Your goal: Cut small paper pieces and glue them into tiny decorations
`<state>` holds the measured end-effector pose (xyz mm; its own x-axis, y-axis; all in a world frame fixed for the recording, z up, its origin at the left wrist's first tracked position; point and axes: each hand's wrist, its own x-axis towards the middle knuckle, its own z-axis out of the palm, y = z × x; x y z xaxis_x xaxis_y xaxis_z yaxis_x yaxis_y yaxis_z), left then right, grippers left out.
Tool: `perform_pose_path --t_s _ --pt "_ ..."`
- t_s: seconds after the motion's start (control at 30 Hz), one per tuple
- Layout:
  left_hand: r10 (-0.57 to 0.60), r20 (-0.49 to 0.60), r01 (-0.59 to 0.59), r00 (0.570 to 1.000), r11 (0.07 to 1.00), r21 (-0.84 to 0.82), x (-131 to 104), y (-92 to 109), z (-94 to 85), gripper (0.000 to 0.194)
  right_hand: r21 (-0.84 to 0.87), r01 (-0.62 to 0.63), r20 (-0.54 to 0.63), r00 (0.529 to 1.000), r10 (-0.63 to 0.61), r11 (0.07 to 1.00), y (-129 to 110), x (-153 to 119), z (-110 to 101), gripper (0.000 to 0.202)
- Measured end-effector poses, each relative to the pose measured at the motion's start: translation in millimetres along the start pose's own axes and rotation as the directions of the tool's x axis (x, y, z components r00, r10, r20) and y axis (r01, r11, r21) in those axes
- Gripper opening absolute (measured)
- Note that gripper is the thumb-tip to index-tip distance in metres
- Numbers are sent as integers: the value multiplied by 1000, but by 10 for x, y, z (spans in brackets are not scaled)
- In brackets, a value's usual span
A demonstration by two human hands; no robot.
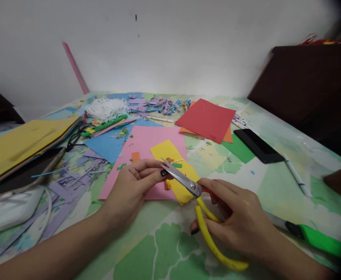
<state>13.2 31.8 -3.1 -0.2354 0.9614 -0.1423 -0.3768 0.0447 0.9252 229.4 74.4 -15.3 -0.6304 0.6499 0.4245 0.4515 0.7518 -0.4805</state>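
Note:
My right hand point(237, 217) grips scissors point(207, 210) with yellow handles. Their blades, slightly parted at most, point up and left toward the fingertips of my left hand point(135, 182). Those fingers are pinched together beside the blade tips; whatever lies between them is too small or hidden to name. Below the hands is a pink paper sheet point(150, 136), with a yellow paper piece point(161, 147) on top. Small green and orange paper scraps point(176, 165) lie on the yellow piece, and an orange paper bit point(135, 156) rests on the pink sheet.
Red paper point(207, 118) and a black phone point(258, 144) lie to the right, with a marker point(297, 177) and a green-handled cutter point(319, 239). Yellow sheets point(27, 136), a white device point(13, 210) and purple paper strips point(68, 198) are left. White shredded strands point(106, 107) sit behind.

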Motion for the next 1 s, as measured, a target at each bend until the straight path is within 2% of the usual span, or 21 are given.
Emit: perform_pose_path --t_s 0.3,1.0 --pt "27 13 -27 1000 999 18 14 -26 -17 15 -18 47 -45 998 -47 999 25 -21 16 52" --pt "145 -9 -143 989 982 119 90 -47 -137 15 -12 61 -43 997 -61 998 22 7 -13 56"
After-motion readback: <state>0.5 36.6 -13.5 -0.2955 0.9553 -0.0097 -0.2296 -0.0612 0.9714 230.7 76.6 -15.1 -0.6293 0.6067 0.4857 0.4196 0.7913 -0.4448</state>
